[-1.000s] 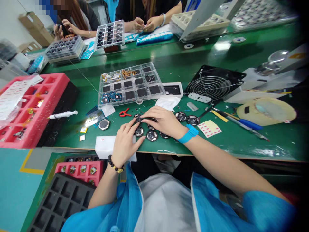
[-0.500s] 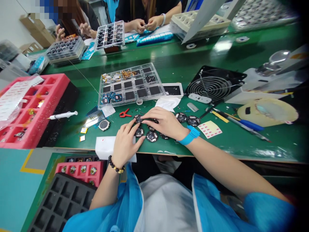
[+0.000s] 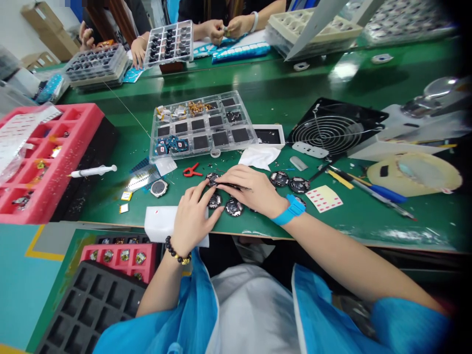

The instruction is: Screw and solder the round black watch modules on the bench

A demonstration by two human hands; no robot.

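My left hand [image 3: 193, 214], with a black and gold bead bracelet, lies on the green bench mat [image 3: 110, 201], its fingertips on a round black watch module [image 3: 212, 179]. My right hand [image 3: 250, 189], with a blue wristband, pinches a thin dark strip [image 3: 230, 186] close to that module. Several similar round modules lie around my hands, one [image 3: 234, 207] just below my right fingers and another [image 3: 279, 178] to their right. Under my left palm is a white foam block [image 3: 158, 223].
A clear compartment tray [image 3: 202, 125] stands behind my hands. A red clip [image 3: 192, 170], a syringe [image 3: 92, 171] and a red foam tray [image 3: 47, 162] lie to the left, a black fan guard [image 3: 335, 130] to the right. A co-worker's hands [image 3: 228, 29] work across the bench.
The whole view has shifted slightly as my head moved. My right fingers now show the thin dark strip between them, and my hands have stayed over the same modules.
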